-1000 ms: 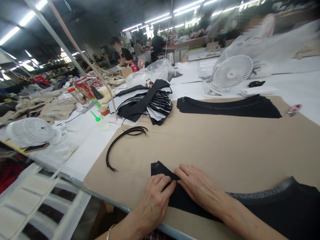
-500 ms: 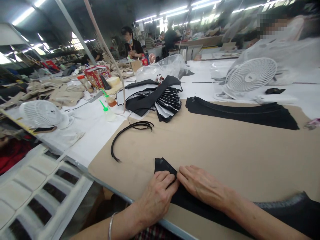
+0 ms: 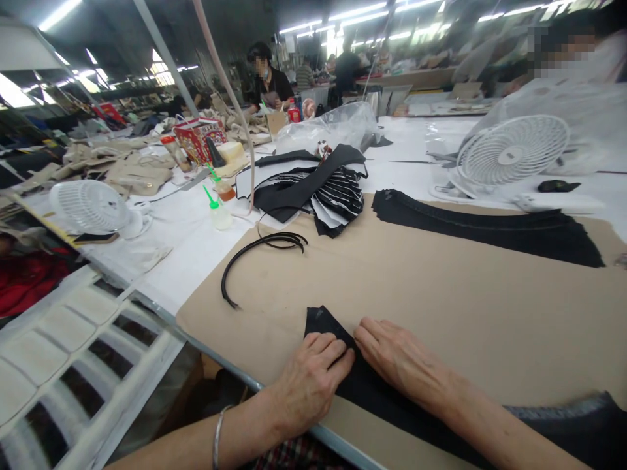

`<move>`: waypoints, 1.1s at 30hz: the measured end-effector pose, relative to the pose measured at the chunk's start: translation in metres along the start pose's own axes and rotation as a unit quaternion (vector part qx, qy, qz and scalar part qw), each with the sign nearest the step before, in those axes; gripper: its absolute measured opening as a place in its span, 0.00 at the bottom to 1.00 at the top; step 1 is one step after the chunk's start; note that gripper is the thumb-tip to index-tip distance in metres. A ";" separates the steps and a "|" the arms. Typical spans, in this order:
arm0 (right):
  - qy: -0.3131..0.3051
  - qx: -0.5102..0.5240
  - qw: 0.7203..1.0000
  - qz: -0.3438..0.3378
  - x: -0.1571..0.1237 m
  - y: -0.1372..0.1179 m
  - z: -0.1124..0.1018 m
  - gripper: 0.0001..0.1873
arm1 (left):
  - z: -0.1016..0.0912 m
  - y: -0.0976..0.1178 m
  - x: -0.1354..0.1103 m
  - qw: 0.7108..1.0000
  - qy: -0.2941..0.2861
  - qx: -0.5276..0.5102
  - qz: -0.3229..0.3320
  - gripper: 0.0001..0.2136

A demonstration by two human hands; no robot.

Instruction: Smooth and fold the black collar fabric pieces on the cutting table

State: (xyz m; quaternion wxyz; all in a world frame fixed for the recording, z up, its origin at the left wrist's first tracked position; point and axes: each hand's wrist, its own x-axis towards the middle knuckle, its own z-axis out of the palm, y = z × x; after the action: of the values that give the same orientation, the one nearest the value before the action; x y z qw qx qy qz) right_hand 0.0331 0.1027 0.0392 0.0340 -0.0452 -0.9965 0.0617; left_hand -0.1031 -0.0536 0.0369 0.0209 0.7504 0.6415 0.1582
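A black fabric piece point(image 3: 321, 321) lies at the near edge of a tan board point(image 3: 441, 294), its pointed corner toward the left. My left hand point(image 3: 308, 382) rests on it with fingers together and laid flat. My right hand point(image 3: 399, 362) lies flat on the same piece just to the right, its thumb touching the left fingertips. Both hands press the cloth down, and neither lifts it. The rest of the black cloth runs right, under my right forearm.
A curved black strap point(image 3: 259, 247) lies left of centre. Behind it sits a pile of black and striped pieces point(image 3: 313, 189), and a long black fabric stack point(image 3: 490, 225) lies at the right. White fans point(image 3: 512, 155) point(image 3: 91, 205), green-capped bottles point(image 3: 218, 209) and a white slatted rack point(image 3: 73, 365) surround the board. Other people work at far tables.
The view has swung, so everything sits further right in frame. My hands have stayed on the black piece, with the fingertips shifting only slightly along its edge.
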 end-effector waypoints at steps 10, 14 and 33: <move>-0.001 0.256 0.958 0.127 0.000 -0.004 -0.017 0.09 | 0.002 0.000 -0.001 1.000 -0.001 0.001 0.000 0.17; -0.017 0.217 0.966 0.137 0.000 -0.007 -0.016 0.02 | 0.001 0.000 -0.001 1.000 -0.005 0.008 -0.001 0.17; 0.004 0.044 0.992 0.120 0.003 -0.016 -0.003 0.09 | 0.000 0.004 0.003 0.999 -0.014 0.037 -0.021 0.17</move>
State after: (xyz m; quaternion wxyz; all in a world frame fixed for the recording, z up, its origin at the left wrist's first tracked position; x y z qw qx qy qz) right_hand 0.0291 0.0873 0.0447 0.0325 -0.1627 -0.9801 0.1092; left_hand -0.0990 -0.0518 0.0387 0.0051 0.7394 0.6619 0.1230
